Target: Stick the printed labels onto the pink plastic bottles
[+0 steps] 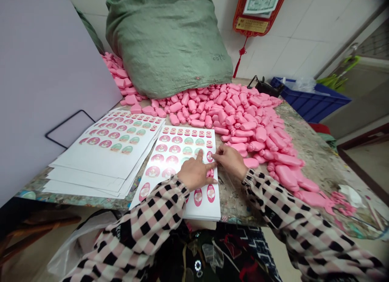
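Note:
A stack of sticker sheets (180, 189) with pink and green oval labels lies in front of me at the table's near edge. My left hand (196, 172) rests on its right part, fingers spread, index pointing away from me. At the sheet's right edge, my right hand (229, 159) pinches beside a small pink oval sticker (209, 156); whether a label is between its fingertips is too small to tell. Many pink plastic bottles (243, 124) are heaped just beyond and to the right of my hands.
More sticker sheets (91, 164) lie at the left beside a grey panel (51, 71). A green sack (170, 43) stands behind the bottles. A blue crate (319, 99) is at the back right, pink scissors (342, 203) at the right.

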### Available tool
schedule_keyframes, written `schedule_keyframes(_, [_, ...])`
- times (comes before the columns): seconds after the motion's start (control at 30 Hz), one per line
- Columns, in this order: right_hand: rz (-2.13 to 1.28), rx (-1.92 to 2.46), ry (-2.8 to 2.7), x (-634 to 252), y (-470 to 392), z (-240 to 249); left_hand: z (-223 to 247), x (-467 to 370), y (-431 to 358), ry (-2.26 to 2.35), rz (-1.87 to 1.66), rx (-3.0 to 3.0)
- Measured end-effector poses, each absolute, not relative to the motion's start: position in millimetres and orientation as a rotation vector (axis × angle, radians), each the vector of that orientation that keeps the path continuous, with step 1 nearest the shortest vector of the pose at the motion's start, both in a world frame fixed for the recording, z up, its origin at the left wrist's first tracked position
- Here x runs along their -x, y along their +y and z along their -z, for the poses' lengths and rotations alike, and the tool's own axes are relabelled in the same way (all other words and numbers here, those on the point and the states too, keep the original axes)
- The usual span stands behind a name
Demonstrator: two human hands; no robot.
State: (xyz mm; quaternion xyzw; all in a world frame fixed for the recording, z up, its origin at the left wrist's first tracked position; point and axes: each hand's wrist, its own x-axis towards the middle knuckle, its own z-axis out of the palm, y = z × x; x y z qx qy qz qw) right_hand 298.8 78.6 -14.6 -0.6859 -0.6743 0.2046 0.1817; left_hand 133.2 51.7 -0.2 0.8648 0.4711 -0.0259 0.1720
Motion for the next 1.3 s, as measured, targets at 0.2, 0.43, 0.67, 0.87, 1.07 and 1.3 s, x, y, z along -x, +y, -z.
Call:
schedule_keyframes(0.2, [-0.487, 2.004, -1.970, -294.4, 79.1, 4.2, 2.5, -134.8, 52.1, 1.361, 0.083, -2.440])
schedule_keyframes(0.43, [-0.363, 2.008, -2.081, -289.2, 79.9, -7.9, 3.0, -133.4, 51.5, 1.375, 0.111, -2.475])
schedule_keyframes(0.67, [-0.316, 1.991, -2.075, -285.9, 78.9, -23.2, 4.9, -134.0, 49.9, 1.399, 0.113, -2.486])
schedule_keyframes(0.87, [-0.411, 1.830, -1.836, -297.7, 67.4, -34.8, 2.7, -125.9, 41.8, 1.336, -0.087, -2.447])
schedule_keyframes(1.07, [-0.827, 1.353, -1.380, -290.2, 30.4, -38.1, -6.0, -113.7, 23.6, 1.078, -0.899, -1.380])
schedule_keyframes(1.3, [-0.850, 1.269, -1.481, -259.9, -5.9, -38.3, -18.1, -117.3, 14.7, 0.692, -0.965, -0.395])
